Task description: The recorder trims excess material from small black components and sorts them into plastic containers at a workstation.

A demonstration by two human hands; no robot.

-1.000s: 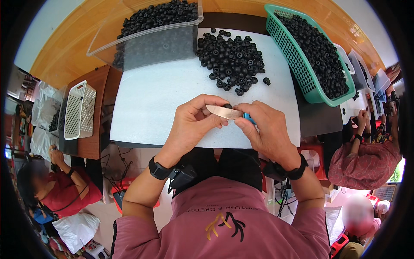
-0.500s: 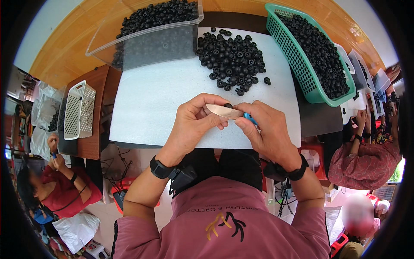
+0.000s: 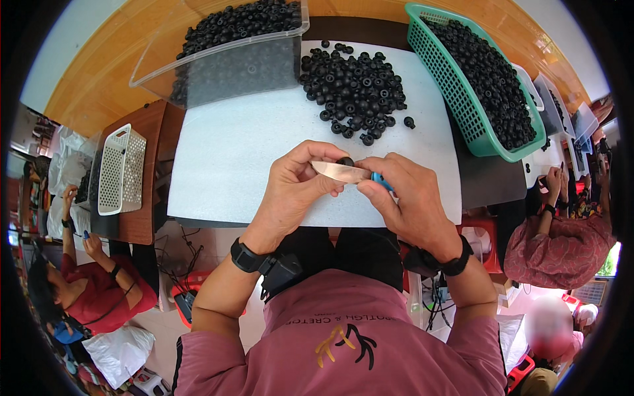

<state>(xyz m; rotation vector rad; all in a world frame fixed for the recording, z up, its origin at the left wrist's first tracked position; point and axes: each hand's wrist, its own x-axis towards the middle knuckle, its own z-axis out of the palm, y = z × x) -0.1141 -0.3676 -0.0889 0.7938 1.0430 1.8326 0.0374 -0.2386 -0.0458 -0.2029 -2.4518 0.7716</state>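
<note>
My right hand is closed round the blue handle of a short knife, its shiny blade pointing left. Between the fingers of my left hand is a small round black part, mostly hidden behind the blade. The blade lies across the part and appears to touch it. Both hands are above the near half of a white foam sheet. Beyond them, a pile of small black ball-shaped parts with holes lies on the sheet.
At the back left stands a clear plastic bin of black parts. A green basket full of them is at the right. A white basket sits on a brown table at the left. Other people work on both sides.
The knife and the black part have shifted slightly, and more of the part shows above the blade. The person at the left has reached one arm toward the table.
</note>
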